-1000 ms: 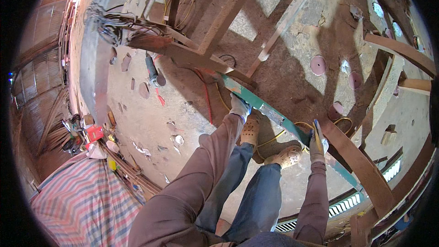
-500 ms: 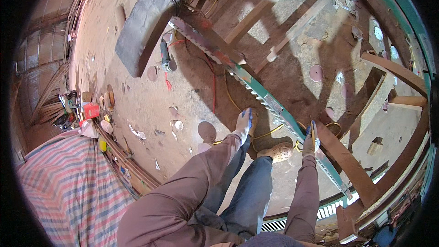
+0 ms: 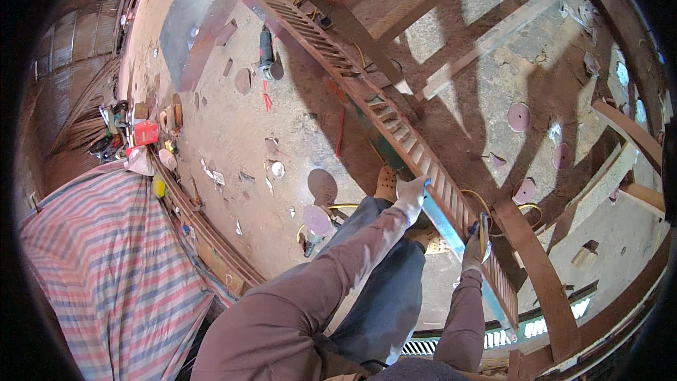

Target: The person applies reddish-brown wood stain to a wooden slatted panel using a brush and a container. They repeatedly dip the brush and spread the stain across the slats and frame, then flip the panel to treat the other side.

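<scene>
A long, narrow slatted frame (image 3: 409, 142), brown with a blue-green side edge, runs diagonally from upper left to lower right. My left hand (image 3: 411, 196) is closed on its near edge around the middle. Nearer its lower end, my right hand (image 3: 476, 245) grips the same frame. Something slim and yellow shows at the right hand's fingers, too small to name. The frame is tilted so that its row of slats faces up. Below my arms, brown clogs and blue trousers are partly covered by the frame.
An angle grinder (image 3: 266, 53) lies on the floor at upper left. Pinkish round discs (image 3: 519, 117) are scattered about. Brown timber beams (image 3: 539, 275) stand at right; a yellow cable (image 3: 476, 197) loops beneath. A striped cloth (image 3: 120, 261) covers something at left.
The slatted frame has turned, so its slatted face now shows instead of its green edge. My left hand has moved right and down onto it. The view has shifted somewhat.
</scene>
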The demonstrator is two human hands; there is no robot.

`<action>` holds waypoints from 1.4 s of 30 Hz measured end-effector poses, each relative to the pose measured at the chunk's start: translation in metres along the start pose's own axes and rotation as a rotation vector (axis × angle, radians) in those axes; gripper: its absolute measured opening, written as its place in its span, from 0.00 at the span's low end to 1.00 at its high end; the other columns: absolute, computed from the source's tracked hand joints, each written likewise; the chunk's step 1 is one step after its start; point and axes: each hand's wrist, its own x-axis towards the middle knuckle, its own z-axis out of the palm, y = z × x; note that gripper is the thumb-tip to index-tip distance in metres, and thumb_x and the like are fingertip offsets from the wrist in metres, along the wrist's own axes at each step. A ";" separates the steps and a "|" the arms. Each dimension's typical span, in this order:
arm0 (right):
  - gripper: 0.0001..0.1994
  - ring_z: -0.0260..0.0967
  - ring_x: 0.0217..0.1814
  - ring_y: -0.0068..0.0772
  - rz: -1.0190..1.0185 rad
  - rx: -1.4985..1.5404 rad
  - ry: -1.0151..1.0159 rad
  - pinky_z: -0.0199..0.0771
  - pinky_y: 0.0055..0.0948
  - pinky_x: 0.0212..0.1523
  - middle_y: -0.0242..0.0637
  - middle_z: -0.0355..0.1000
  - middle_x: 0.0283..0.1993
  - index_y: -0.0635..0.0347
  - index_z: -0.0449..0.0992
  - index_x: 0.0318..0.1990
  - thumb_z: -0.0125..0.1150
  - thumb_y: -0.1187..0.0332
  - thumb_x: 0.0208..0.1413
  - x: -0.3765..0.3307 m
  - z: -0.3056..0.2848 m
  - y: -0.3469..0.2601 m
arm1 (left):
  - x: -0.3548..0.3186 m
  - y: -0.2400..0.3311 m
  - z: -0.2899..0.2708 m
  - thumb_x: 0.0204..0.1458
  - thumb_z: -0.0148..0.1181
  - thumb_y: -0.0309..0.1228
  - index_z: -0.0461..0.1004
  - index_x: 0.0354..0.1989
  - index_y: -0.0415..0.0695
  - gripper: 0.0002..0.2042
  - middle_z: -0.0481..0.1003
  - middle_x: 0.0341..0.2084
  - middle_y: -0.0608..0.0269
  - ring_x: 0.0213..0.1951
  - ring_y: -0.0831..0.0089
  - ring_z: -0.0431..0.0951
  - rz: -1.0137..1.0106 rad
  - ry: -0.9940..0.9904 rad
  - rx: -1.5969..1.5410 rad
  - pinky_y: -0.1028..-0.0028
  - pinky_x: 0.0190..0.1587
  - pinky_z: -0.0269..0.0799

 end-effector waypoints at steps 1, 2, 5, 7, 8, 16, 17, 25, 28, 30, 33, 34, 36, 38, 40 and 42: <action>0.22 0.68 0.65 0.35 -0.174 0.255 0.013 0.66 0.32 0.62 0.44 0.70 0.65 0.58 0.66 0.68 0.51 0.63 0.70 0.009 0.012 0.034 | 0.006 -0.008 -0.010 0.41 0.74 0.26 0.75 0.32 0.42 0.13 0.73 0.19 0.68 0.17 0.74 0.71 0.042 -0.078 -0.083 0.73 0.20 0.64; 0.23 0.67 0.66 0.38 -0.234 0.066 0.010 0.65 0.33 0.64 0.44 0.69 0.66 0.59 0.65 0.68 0.51 0.63 0.70 0.010 0.016 0.034 | 0.015 -0.016 -0.014 0.41 0.75 0.26 0.75 0.34 0.42 0.14 0.73 0.20 0.68 0.17 0.75 0.71 0.052 -0.016 -0.111 0.73 0.20 0.64; 0.22 0.65 0.68 0.38 -0.231 -0.105 0.009 0.64 0.34 0.65 0.41 0.67 0.68 0.60 0.66 0.68 0.49 0.62 0.70 0.004 0.024 0.054 | -0.007 0.001 -0.028 0.39 0.76 0.26 0.75 0.37 0.42 0.17 0.74 0.21 0.68 0.18 0.75 0.72 0.003 0.028 -0.026 0.74 0.20 0.65; 0.22 0.64 0.69 0.38 -0.296 -0.139 0.037 0.64 0.34 0.66 0.40 0.67 0.68 0.60 0.66 0.68 0.48 0.62 0.71 0.006 0.030 0.048 | -0.009 0.012 -0.027 0.38 0.76 0.25 0.74 0.39 0.42 0.19 0.74 0.22 0.68 0.18 0.75 0.72 -0.019 0.010 0.028 0.74 0.20 0.67; 0.22 0.64 0.70 0.39 -0.377 -0.185 0.059 0.64 0.35 0.66 0.41 0.67 0.68 0.59 0.65 0.68 0.47 0.62 0.71 0.005 0.034 0.046 | -0.008 0.015 -0.027 0.38 0.77 0.25 0.74 0.40 0.43 0.20 0.75 0.23 0.68 0.19 0.75 0.73 -0.019 0.010 0.036 0.75 0.21 0.67; 0.22 0.72 0.61 0.43 -0.124 -0.204 0.078 0.71 0.37 0.58 0.47 0.72 0.62 0.58 0.67 0.67 0.49 0.60 0.70 0.003 0.019 0.007 | -0.013 0.019 -0.011 0.42 0.73 0.23 0.74 0.36 0.39 0.14 0.77 0.22 0.63 0.22 0.71 0.78 -0.036 -0.161 -0.113 0.73 0.25 0.75; 0.22 0.73 0.60 0.42 -0.042 -0.146 0.061 0.72 0.37 0.57 0.47 0.72 0.62 0.56 0.67 0.67 0.48 0.58 0.70 0.005 0.017 0.006 | -0.014 0.022 -0.008 0.42 0.72 0.23 0.74 0.34 0.39 0.13 0.77 0.21 0.63 0.21 0.71 0.79 -0.065 -0.203 -0.112 0.73 0.25 0.75; 0.22 0.76 0.52 0.47 -0.376 -0.220 0.292 0.73 0.40 0.50 0.51 0.77 0.53 0.64 0.72 0.61 0.52 0.57 0.69 0.016 0.012 -0.017 | -0.020 0.042 0.011 0.44 0.69 0.24 0.77 0.25 0.40 0.05 0.77 0.19 0.61 0.20 0.71 0.78 -0.033 -0.288 -0.034 0.76 0.25 0.73; 0.21 0.77 0.52 0.43 -0.280 -0.231 0.276 0.73 0.38 0.51 0.49 0.77 0.54 0.64 0.73 0.60 0.52 0.58 0.70 0.020 0.005 -0.028 | -0.018 0.047 0.018 0.45 0.69 0.23 0.77 0.25 0.41 0.05 0.77 0.20 0.63 0.19 0.73 0.77 0.004 -0.318 -0.108 0.76 0.23 0.71; 0.20 0.76 0.55 0.37 -0.372 -0.125 0.310 0.73 0.34 0.52 0.45 0.77 0.56 0.64 0.73 0.61 0.50 0.59 0.70 0.031 0.002 -0.052 | -0.036 0.065 0.035 0.47 0.69 0.27 0.78 0.25 0.42 0.05 0.76 0.20 0.67 0.20 0.77 0.76 0.104 -0.309 -0.072 0.76 0.22 0.69; 0.20 0.70 0.65 0.39 -0.179 -0.150 0.197 0.67 0.34 0.64 0.45 0.72 0.63 0.63 0.70 0.63 0.50 0.63 0.70 0.050 -0.010 -0.051 | -0.035 0.065 0.045 0.48 0.69 0.31 0.78 0.25 0.44 0.07 0.76 0.20 0.69 0.20 0.79 0.74 0.029 -0.334 -0.002 0.77 0.22 0.68; 0.19 0.70 0.64 0.38 -0.311 -0.079 0.213 0.67 0.33 0.64 0.44 0.73 0.63 0.62 0.71 0.63 0.50 0.63 0.70 0.056 -0.008 -0.052 | -0.031 0.062 0.050 0.48 0.70 0.34 0.79 0.25 0.45 0.08 0.75 0.20 0.70 0.19 0.80 0.72 0.081 -0.321 -0.008 0.78 0.22 0.66; 0.19 0.71 0.63 0.38 -0.320 -0.082 0.234 0.68 0.34 0.63 0.44 0.73 0.63 0.61 0.71 0.63 0.50 0.64 0.70 0.061 -0.010 -0.050 | -0.030 0.061 0.054 0.47 0.71 0.36 0.78 0.24 0.46 0.09 0.74 0.19 0.70 0.18 0.80 0.72 0.011 -0.269 0.073 0.77 0.21 0.66; 0.18 0.73 0.60 0.40 -0.263 -0.062 0.268 0.72 0.36 0.58 0.43 0.74 0.61 0.59 0.72 0.63 0.51 0.66 0.69 0.054 -0.014 -0.046 | -0.032 0.063 0.056 0.47 0.71 0.35 0.78 0.25 0.45 0.09 0.73 0.19 0.70 0.18 0.80 0.72 -0.019 -0.235 0.128 0.76 0.21 0.66; 0.18 0.75 0.56 0.40 -0.272 -0.167 0.373 0.74 0.37 0.55 0.44 0.75 0.60 0.59 0.72 0.63 0.51 0.66 0.69 0.047 -0.019 -0.046 | -0.031 0.064 0.062 0.47 0.71 0.34 0.77 0.27 0.44 0.09 0.73 0.19 0.69 0.18 0.79 0.72 0.014 -0.215 0.123 0.75 0.21 0.65; 0.19 0.76 0.50 0.38 -0.313 -0.089 0.453 0.75 0.35 0.49 0.45 0.76 0.57 0.60 0.71 0.64 0.51 0.66 0.69 0.036 -0.022 -0.053 | -0.032 0.063 0.067 0.47 0.71 0.33 0.75 0.29 0.43 0.10 0.73 0.21 0.68 0.18 0.78 0.72 0.038 -0.203 0.076 0.74 0.20 0.66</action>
